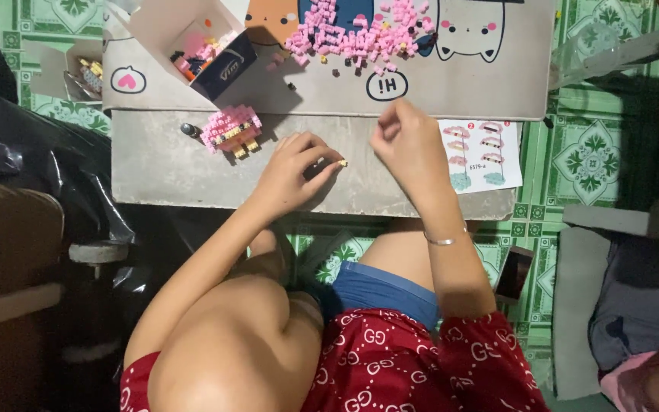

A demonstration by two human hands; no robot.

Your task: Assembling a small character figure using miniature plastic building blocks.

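While the knees fill the lower frame, the left hand [293,169] at centre pinches a tiny yellow brick [342,162] over the low table [162,164]. Just right, the right hand [408,141] is curled shut, perhaps on another piece; I cannot tell. Farther up-left sits a half-built pink model [231,130]; loose pink bricks [360,32] lie along the top.

Left hand [293,166]: forearm extended forward, fingers curled, thumb and forefinger tips pinched together. Right hand [409,145]: raised slightly higher, wrist bent, fingers loosely closed, knuckles facing up.
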